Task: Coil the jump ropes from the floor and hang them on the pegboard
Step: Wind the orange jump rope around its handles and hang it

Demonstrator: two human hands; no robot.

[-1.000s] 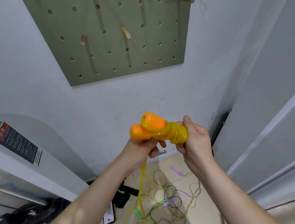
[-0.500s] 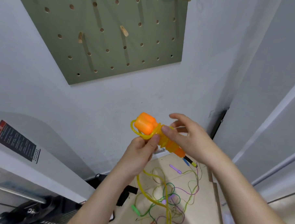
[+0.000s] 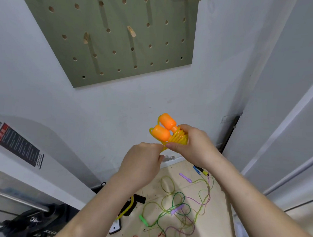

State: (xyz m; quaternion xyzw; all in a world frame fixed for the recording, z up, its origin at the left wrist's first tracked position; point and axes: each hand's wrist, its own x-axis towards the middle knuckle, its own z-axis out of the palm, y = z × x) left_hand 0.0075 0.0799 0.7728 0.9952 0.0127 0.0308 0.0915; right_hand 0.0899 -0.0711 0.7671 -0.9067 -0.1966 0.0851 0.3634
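Note:
My right hand (image 3: 192, 146) grips the two orange handles (image 3: 163, 128) of a yellow jump rope, with the yellow cord (image 3: 178, 138) wound several times around them. My left hand (image 3: 141, 164) pinches the loose yellow cord just left of the bundle; the rest of that cord (image 3: 125, 209) trails down behind my left forearm to the floor. The green pegboard (image 3: 119, 45) hangs on the wall above, with wooden pegs (image 3: 131, 31) sticking out. Other jump ropes (image 3: 180, 205) in green, purple and yellow lie tangled on the floor below.
A white door and frame (image 3: 277, 123) stand at the right. At the left is a white appliance with a label (image 3: 16, 144) and a metal rail. A dark bag (image 3: 38, 219) and a black-and-white object (image 3: 115, 227) lie on the floor at lower left.
My right hand has closed around the handles, taking over the bundle. My left hand let go of it, dropped lower and now pinches the trailing cord. The handles tipped upward to the left.

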